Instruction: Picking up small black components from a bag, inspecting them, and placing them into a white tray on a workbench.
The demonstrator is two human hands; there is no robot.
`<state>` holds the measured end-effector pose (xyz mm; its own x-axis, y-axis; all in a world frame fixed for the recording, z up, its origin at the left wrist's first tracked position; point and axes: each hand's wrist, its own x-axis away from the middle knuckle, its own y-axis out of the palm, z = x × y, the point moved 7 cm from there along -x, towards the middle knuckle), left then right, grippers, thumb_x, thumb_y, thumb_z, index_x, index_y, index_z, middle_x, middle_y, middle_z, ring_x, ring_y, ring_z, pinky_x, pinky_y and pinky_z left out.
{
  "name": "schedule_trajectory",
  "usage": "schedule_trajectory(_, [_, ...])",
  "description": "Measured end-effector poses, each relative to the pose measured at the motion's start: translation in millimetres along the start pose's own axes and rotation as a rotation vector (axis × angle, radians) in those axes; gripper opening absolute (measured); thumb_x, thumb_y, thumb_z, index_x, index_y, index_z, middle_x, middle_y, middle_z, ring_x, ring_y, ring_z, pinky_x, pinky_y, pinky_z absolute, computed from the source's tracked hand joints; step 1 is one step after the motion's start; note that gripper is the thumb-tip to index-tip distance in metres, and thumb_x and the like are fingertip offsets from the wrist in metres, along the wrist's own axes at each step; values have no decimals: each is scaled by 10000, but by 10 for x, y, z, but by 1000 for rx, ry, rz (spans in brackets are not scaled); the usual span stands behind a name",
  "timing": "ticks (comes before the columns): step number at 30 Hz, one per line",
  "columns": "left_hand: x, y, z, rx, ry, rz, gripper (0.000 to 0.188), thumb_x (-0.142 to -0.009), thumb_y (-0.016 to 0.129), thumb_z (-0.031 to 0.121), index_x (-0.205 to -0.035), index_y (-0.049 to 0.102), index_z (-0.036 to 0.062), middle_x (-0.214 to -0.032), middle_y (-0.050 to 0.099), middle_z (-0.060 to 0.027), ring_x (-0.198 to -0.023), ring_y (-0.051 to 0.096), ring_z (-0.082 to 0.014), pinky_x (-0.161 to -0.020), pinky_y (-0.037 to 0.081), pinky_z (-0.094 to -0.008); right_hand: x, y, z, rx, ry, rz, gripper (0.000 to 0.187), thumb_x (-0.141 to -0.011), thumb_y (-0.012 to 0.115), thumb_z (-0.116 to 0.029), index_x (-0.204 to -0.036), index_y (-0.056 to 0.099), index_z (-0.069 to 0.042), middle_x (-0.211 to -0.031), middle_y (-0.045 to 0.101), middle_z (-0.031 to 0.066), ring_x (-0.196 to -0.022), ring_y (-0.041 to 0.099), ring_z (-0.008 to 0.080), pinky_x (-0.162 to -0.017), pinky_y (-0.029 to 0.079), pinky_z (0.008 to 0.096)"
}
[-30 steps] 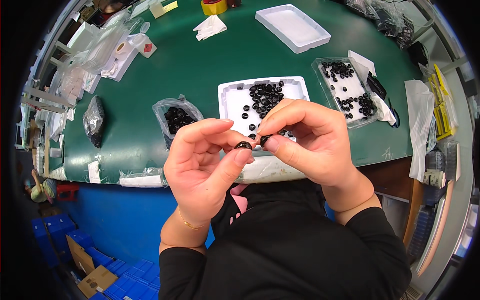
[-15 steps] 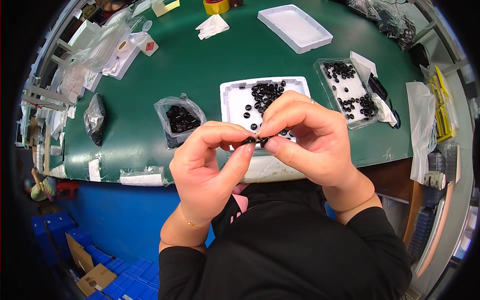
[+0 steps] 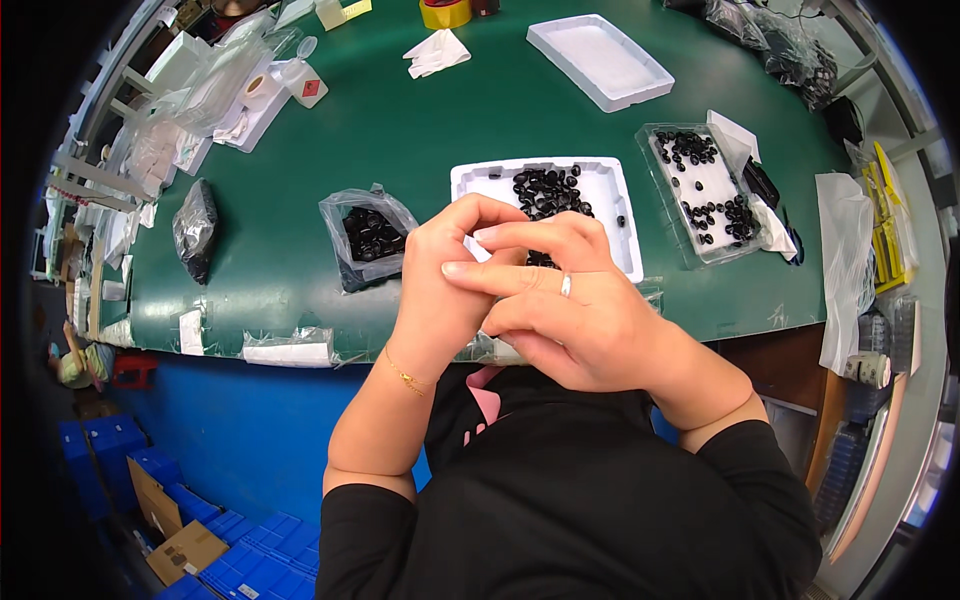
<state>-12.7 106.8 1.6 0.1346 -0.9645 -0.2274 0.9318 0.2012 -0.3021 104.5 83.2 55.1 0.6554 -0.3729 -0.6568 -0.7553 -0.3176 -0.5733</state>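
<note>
In front of my chest, my left hand (image 3: pixel 440 275) is curled with its back up, and its fingertips are hidden behind my right hand. My right hand (image 3: pixel 585 315) lies across it. Its upper fingers are spread over the left hand, one wearing a ring, while its index finger and thumb come close together below. Whatever lies between the hands is hidden. Just beyond them is a white foam tray (image 3: pixel 625 250) with a heap of small, glossy black rounded pieces (image 3: pixel 550 190). To its left stands an open clear bag (image 3: pixel 365 240) of larger black pieces.
At right is a clear-lidded tray (image 3: pixel 700 195) with more black pieces. Farther back lie a white tray (image 3: pixel 600 65) and a white glove (image 3: pixel 437 53). A filled bag (image 3: pixel 195 230) and a white bottle (image 3: pixel 305 85) are at left. Blue crates (image 3: pixel 270 555) stand on the floor.
Both hands were pinching small black pieces fingertip to fingertip. Now the left hand has turned and risen, the right hand overlaps it, and the pieces are out of sight.
</note>
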Motion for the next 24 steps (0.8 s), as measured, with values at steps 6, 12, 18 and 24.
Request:
schedule_trajectory(6, [-40, 29, -55, -61, -8, -20, 112, -719, 647, 88, -792, 617, 8, -721, 628, -47, -605, 533, -93, -563, 447, -239, -2, -313, 41, -75, -13, 141, 195, -697, 600, 46, -836, 557, -83, -970, 649, 98, -919, 573, 251, -815, 377, 344])
schedule_trajectory(12, [-75, 41, -66, -32, -31, -17, 113, -710, 656, 84, -785, 618, 9, -710, 626, -46, -598, 544, -100, -553, 446, -237, 50, -259, 203, -160, 89, 138, 187, -715, 572, 60, -853, 558, -67, -913, 656, 99, -901, 579, 249, -815, 378, 327])
schedule_trajectory(18, [-98, 60, -51, -29, -47, -37, 111, -707, 660, 72, -786, 618, 8, -708, 624, -45, -609, 546, -98, -559, 446, -238, 67, -17, 280, -341, 244, -54, 185, -701, 590, 48, -844, 564, -67, -1013, 633, 143, -967, 554, 271, -867, 363, 343])
schedule_trajectory(24, [-90, 103, -40, 73, -43, -68, 106, -712, 656, 61, -791, 614, 5, -700, 620, -46, -613, 547, -93, -565, 446, -238, -36, -103, 254, -6, 104, 133, 205, -680, 637, 3, -843, 579, -108, -1203, 554, 102, -1092, 474, 266, -904, 290, 383])
